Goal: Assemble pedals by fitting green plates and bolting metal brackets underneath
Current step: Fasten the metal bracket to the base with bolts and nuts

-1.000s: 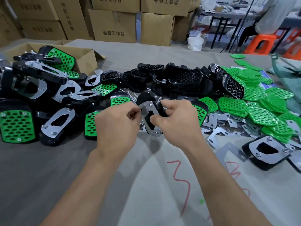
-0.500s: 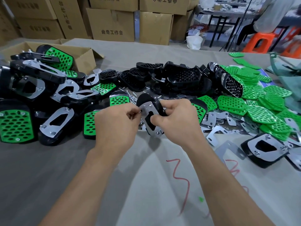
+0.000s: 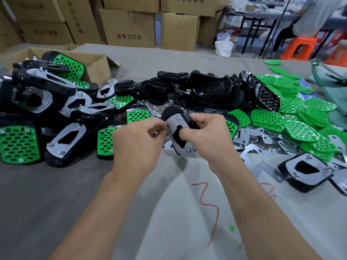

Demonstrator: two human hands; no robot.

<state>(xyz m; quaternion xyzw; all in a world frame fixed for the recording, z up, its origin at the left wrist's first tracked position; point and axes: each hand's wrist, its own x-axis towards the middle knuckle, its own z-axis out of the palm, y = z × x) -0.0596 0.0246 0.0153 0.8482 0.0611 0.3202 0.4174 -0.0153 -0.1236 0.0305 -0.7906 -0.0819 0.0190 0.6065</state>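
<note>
My right hand (image 3: 204, 136) grips a black pedal (image 3: 171, 112) held underside up above the table, with a silver metal bracket (image 3: 173, 123) lying on it. My left hand (image 3: 137, 143) pinches a small nut or bolt (image 3: 165, 127) against the bracket's left edge; a second small metal piece shows between its fingers. Loose green perforated plates (image 3: 293, 126) are heaped to the right. Bare black pedal bodies (image 3: 210, 87) are piled behind my hands. Loose brackets (image 3: 244, 136) lie right of my hand.
Finished pedals (image 3: 17, 145) with green plates and brackets crowd the left side, some in an open cardboard box (image 3: 99, 66). Another bracketed pedal (image 3: 304, 170) lies at the right. Loose bolts (image 3: 154, 109) lie behind my hands. Cardboard cartons stand behind; a person sits far right.
Both hands stay together on the pedal. The pedal keeps the same tilt, and my left fingers stay at the bracket's left edge with only slight shifts.
</note>
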